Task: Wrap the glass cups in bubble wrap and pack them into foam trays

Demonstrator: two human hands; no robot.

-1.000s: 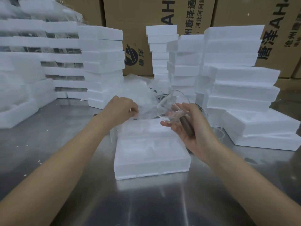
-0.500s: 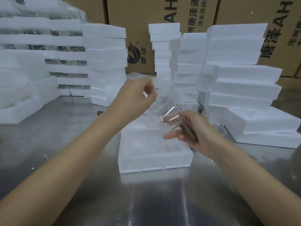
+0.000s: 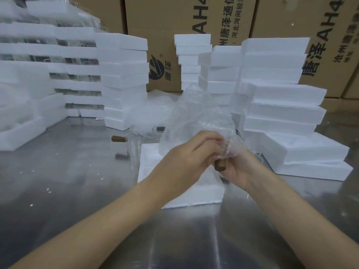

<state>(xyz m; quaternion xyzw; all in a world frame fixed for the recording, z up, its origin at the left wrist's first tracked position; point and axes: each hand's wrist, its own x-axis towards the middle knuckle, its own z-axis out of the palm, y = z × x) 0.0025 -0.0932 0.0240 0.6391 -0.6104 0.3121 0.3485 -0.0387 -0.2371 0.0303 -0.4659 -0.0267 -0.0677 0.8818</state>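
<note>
Both hands meet above a white foam tray (image 3: 151, 167) on the steel table. My right hand (image 3: 239, 167) grips a glass cup by its dark brown wooden handle (image 3: 220, 166); the glass itself is mostly hidden under bubble wrap. My left hand (image 3: 186, 160) holds a clear sheet of bubble wrap (image 3: 198, 117) against the cup, and the sheet billows upward behind the hands. Another glass cup (image 3: 133, 150) with a brown handle stands upright just left of the tray.
Tall stacks of white foam trays (image 3: 124, 82) rise at the left, centre and right (image 3: 281, 94), with cardboard boxes (image 3: 165, 24) behind. More bubble wrap and a cup handle (image 3: 160, 129) lie behind the tray. Bare steel table (image 3: 68, 181) spreads to the near left.
My left hand came down from its raised spot and brought the bubble wrap over the cup in my right hand. The two hands now touch over the tray.
</note>
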